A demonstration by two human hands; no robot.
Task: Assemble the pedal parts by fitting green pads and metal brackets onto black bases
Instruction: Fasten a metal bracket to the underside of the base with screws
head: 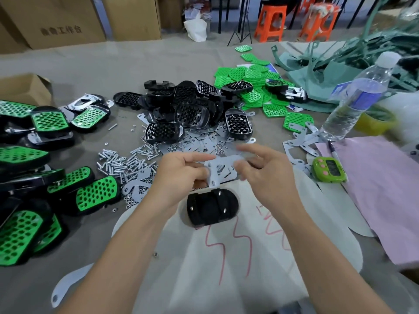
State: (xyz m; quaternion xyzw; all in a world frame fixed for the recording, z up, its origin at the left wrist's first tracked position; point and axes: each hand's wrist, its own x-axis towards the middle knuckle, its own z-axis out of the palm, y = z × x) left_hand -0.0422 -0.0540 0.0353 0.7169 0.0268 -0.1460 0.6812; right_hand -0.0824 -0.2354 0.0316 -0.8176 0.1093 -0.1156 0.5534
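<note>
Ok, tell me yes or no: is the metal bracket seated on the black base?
No, the left hand and right hand hold the metal bracket clear of the black base, whose screw ends stand bare.

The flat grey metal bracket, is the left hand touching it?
Touching. The head view shows left hand fingers pinching the flat grey metal bracket at its left edge.

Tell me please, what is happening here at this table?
A person is assembling pedals. The left hand and the right hand pinch a flat grey metal bracket just above a black plastic pedal base, which lies on a white sheet with screw ends pointing up. The bracket is not yet on it. Finished pedals with green pads lie on the left; loose black bases, green perforated pads and silver screws lie behind.
</note>
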